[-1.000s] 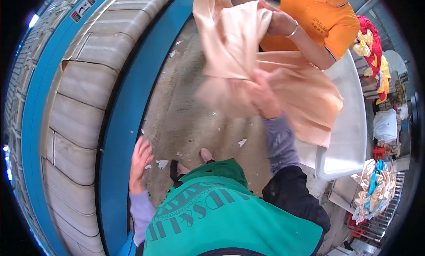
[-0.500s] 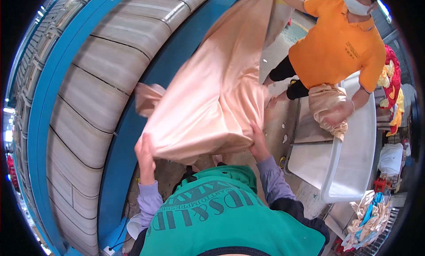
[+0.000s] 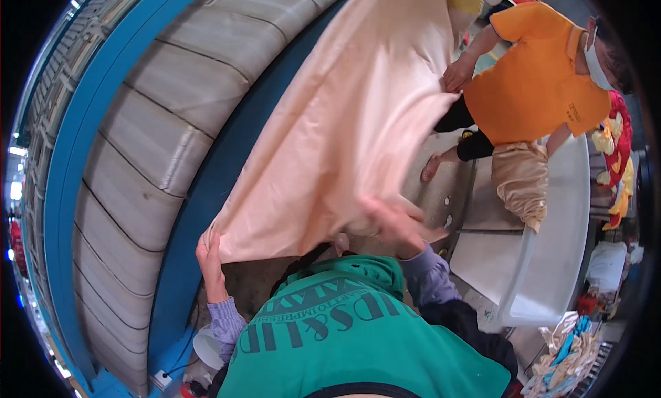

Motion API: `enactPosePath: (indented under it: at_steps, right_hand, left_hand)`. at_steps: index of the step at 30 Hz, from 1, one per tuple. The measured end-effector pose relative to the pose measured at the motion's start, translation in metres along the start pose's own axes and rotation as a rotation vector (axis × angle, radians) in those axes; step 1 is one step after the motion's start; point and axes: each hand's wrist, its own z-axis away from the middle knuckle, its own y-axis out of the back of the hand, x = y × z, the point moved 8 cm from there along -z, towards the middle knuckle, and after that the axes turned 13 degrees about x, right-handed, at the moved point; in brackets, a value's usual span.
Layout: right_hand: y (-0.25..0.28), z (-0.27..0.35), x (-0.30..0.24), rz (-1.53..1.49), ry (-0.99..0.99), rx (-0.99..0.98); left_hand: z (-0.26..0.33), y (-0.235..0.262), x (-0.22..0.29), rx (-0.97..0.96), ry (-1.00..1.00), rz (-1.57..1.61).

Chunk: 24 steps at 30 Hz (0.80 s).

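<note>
A large peach satin cloth (image 3: 323, 150) hangs stretched between me and a co-worker. My left hand (image 3: 211, 259) is closed on its near left corner, beside the machine's blue edge. My right hand (image 3: 394, 224), smeared by motion, is at the cloth's near right edge with its fingers stretched out. Some cloth shows just behind that hand, and I cannot tell how firmly they touch. The co-worker, in an orange shirt (image 3: 533, 81), grips the cloth's right edge with one hand (image 3: 460, 73).
On the left runs a blue-framed machine with a wide grey padded belt (image 3: 148, 136). A white bin (image 3: 568, 239) stands at the right, a bunched beige satin cloth (image 3: 522, 181) over its rim. Red and yellow fabrics (image 3: 616, 160) hang beyond, with more crumpled cloth (image 3: 568, 353) at the lower right.
My left hand has drawn the cloth's corner down and left. The right hand has moved slightly left and its fingers have spread. The co-worker has turned and lowered a hand along the cloth's edge.
</note>
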Motion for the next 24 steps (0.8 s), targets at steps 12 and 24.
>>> enactPosePath:
  at_steps: [12, 24]
  right_hand:
    - [0.006, -0.026, -0.019, 0.901, 0.545, -0.06]
    - [-0.042, 0.075, -0.031, -0.021, 0.03, -0.325]
  left_hand:
    - [0.086, 0.026, 0.127, 0.15, -0.191, 0.271]
    - [0.18, -0.061, 0.096, -1.206, -0.08, 0.182]
